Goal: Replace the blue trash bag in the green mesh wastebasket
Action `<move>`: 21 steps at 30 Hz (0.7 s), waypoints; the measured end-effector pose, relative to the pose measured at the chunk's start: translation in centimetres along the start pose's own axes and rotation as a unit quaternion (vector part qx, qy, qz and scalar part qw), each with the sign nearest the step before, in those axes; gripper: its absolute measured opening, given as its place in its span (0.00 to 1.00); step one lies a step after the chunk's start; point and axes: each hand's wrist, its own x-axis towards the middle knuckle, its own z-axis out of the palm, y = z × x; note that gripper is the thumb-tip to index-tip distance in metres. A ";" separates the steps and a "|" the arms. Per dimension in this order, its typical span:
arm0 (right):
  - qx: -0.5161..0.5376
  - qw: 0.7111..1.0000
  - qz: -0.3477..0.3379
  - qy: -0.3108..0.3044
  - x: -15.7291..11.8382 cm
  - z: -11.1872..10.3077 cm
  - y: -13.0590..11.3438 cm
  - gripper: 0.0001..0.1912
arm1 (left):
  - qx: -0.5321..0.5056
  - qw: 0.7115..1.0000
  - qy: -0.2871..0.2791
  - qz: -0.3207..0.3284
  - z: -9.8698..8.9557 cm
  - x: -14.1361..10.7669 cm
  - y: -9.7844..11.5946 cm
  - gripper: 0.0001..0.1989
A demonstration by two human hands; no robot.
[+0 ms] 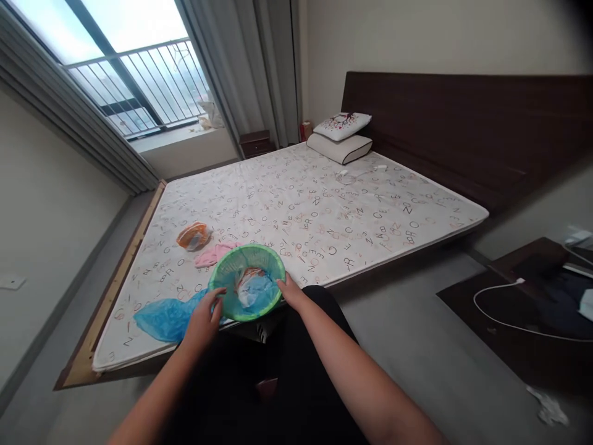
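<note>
You've got your left hand (202,320) and right hand (290,292) gripping a green plastic basin (246,250) over the mattress (324,216) edge, blue plastic (252,292) inside, with a blue plastic sheet (165,319), pink cloth (215,254) and orange bag (193,236) left out.

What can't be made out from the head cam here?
All head view:
- Crumpled blue-and-white contents of the green plastic basin: basin wall hides the bottom; kind unclear.
- Blue plastic sheet: partly hidden by left hand and basin.
- Pink cloth: partly hidden by basin.
- Orange bundle: too small to identify.
- Dark table: cut off by right edge.
</note>
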 end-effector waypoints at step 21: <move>-0.131 0.990 -0.017 0.051 -2.8 -2.6 2.6 0.41 | 0.118 0.967 -0.075 -0.212 1.3 -10.1 -10.3 0.24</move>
